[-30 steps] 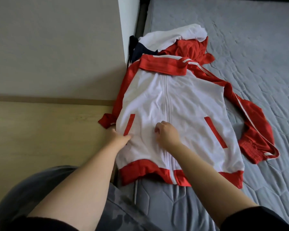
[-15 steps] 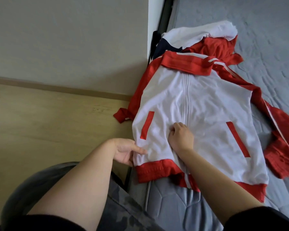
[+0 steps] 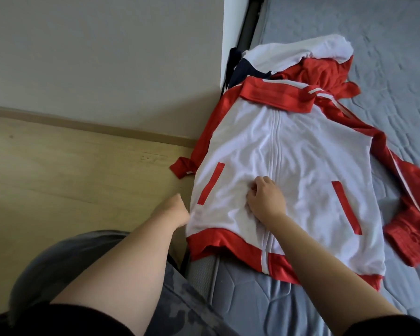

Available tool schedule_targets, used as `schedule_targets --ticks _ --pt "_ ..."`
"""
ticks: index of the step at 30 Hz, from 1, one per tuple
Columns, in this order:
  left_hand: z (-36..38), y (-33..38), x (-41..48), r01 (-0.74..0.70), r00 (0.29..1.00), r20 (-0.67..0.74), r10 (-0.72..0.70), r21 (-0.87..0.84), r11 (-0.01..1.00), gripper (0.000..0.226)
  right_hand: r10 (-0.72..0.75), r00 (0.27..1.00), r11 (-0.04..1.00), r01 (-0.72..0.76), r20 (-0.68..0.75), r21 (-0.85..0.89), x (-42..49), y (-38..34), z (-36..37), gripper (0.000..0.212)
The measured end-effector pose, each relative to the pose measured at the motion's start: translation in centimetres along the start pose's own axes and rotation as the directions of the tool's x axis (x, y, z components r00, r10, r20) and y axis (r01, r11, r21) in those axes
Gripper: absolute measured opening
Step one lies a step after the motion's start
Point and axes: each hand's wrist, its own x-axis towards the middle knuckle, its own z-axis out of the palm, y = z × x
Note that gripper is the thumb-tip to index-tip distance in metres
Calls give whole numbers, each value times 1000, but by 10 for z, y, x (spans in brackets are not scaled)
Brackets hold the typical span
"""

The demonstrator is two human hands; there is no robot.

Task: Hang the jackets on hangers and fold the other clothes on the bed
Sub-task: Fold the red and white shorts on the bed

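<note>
Fingers (image 3: 257,189) of the right hand (image 3: 264,204) are curled in tight, pinching white cloth just beside the zip, low on the front of the jacket (image 3: 301,154), and creases fan out from that grip. Left hand (image 3: 176,210) is balled up against the jacket's side seam just above the hem. The cloth puckers where it grips, though the fingertips are hidden.

The jacket lies front-up on the grey quilted bed (image 3: 386,69), its long axis running away from the person, with the red collar far and the red ribbed hem near. It has a soft white body, shiny red sleeves with white stripes and slanted red pocket strips. One cuff (image 3: 182,169) hangs off the jacket's left side over the pale wood floor (image 3: 70,170). Just past the collar sits a crumpled heap of clothes (image 3: 320,69) in white, red and navy.
</note>
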Motion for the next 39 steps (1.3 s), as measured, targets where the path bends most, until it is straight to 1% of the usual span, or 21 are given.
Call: schedule_targets --ticks 2,3,5,7,9,10,12,15,17,19,22,25,26,27,29,30,31,33,35,37,39 --pt "-5 10 -3 -166 971 -193 141 -120 979 12 -39 999 998 38 15 51 -5 5 -5 16" --pt "-6 18 -7 -296 948 -181 263 -189 936 16 -58 998 994 57 14 88 -7 6 -8 15" --pt "-2 34 -22 -483 862 36 505 -241 842 40 -70 997 982 72 -13 174 -15 9 -19 13" --pt "8 45 -38 -640 737 254 627 -40 768 50 -98 994 974 104 -38 201 -27 15 -33 10" --pt "21 49 -43 -767 640 330 693 308 562 59 -162 983 977 147 88 157 -44 25 -46 9" --pt "25 52 -46 -776 608 331 722 438 453 63 -196 957 977 172 212 125 -54 29 -53 13" --pt "29 57 -50 -759 576 303 759 543 359 62 -258 871 964 263 419 46 -73 39 -64 33" --pt "29 66 -59 -776 540 316 780 546 316 32 -395 782 851 509 482 -128 -106 50 -67 65" --pt "30 72 -66 -784 524 378 763 565 258 11 -407 751 788 576 520 -216 -118 56 -66 54" --pt "33 76 -69 -779 546 466 696 589 216 10 -404 752 780 581 521 -233 -120 62 -70 38" --pt "39 78 -71 -785 582 512 632 557 271 13 -416 792 782 562 448 -269 -117 63 -82 31" --pt "47 78 -69 -767 592 445 672 567 300 11 -340 866 821 463 366 -334 -121 59 -83 29" --pt "50 77 -66 -753 619 383 686 538 380 6 -266 905 865 376 331 -333 -120 58 -80 21" --pt "50 77 -64 -736 661 297 689 439 516 2 -157 945 917 247 287 -312 -117 60 -77 13" --pt "45 79 -55 -634 773 138 619 151 758 11 43 989 994 -28 141 -109 -107 60 -79 12" --pt "40 79 -50 -579 815 47 578 48 814 15 96 995 995 -96 26 11 -102 60 -81 12" --pt "34 78 -46 -545 837 -65 544 -3 838 18 88 988 995 -82 -127 50 -96 60 -84 13" --pt "24 76 -42 -528 798 -312 516 53 848 22 -31 928 999 15 -371 -49 -87 60 -90 20" --pt "18 75 -44 -535 690 -425 586 246 808 21 -162 876 980 89 -455 -177 -83 54 -92 14" --pt "18 79 -51 -574 583 -390 713 424 701 23 -284 843 946 169 -457 -276 -85 50 -90 12" --pt "26 87 -59 -673 463 -205 862 552 492 17 -323 858 925 195 -400 -326 -91 50 -84 15"
